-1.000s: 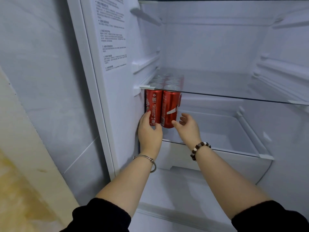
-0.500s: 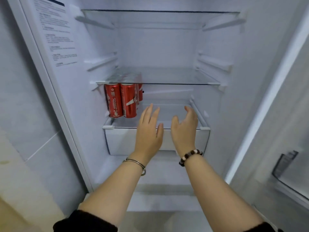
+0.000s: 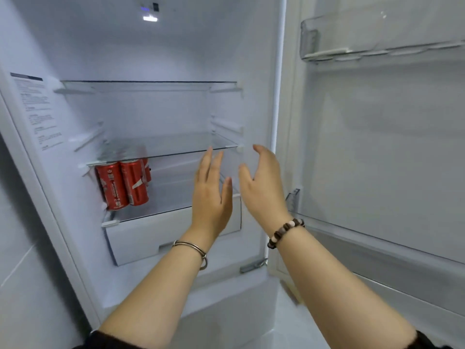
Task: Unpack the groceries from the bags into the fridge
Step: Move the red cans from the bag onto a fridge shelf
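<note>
Now the red cans (image 3: 123, 183) stand upright in the fridge (image 3: 151, 59), long axes vertical, well left of both hands. The left hand (image 3: 210, 197) is nearer the cans, the right hand (image 3: 264, 187) farther right. Each grip is spread and empty. Half a second ago both hands hovered closer to the cans. No bag shows.

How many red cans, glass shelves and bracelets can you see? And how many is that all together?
Red cans: 3 showing, two in front and one peeking out behind; more may hide at the back
Glass shelves: 3
Bracelets: 2, one on each wrist
Total: 8
</note>
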